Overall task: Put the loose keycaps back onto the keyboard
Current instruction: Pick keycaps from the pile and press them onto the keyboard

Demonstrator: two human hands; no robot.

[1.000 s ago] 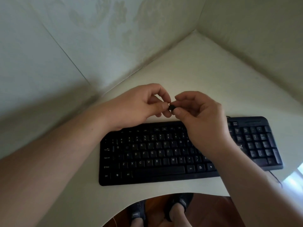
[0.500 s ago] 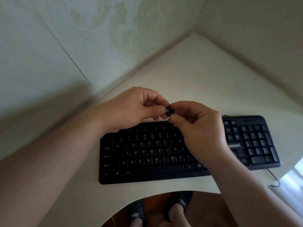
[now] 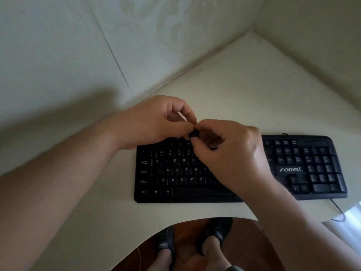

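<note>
Both hands meet above the far edge of one black plastic keyboard (image 3: 175,173). The left hand (image 3: 156,122) and right hand (image 3: 230,149) each pinch one small black keycap (image 3: 193,133) with curled fingers.

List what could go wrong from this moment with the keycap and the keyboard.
1. The small black keycap is pinched only at the fingertips of the left hand and right hand, above the black plastic keyboard; a slipped grip could drop it off the curved white table edge onto the floor.
2. The right hand hides the middle keys, so the empty slot may be misjudged.
</note>
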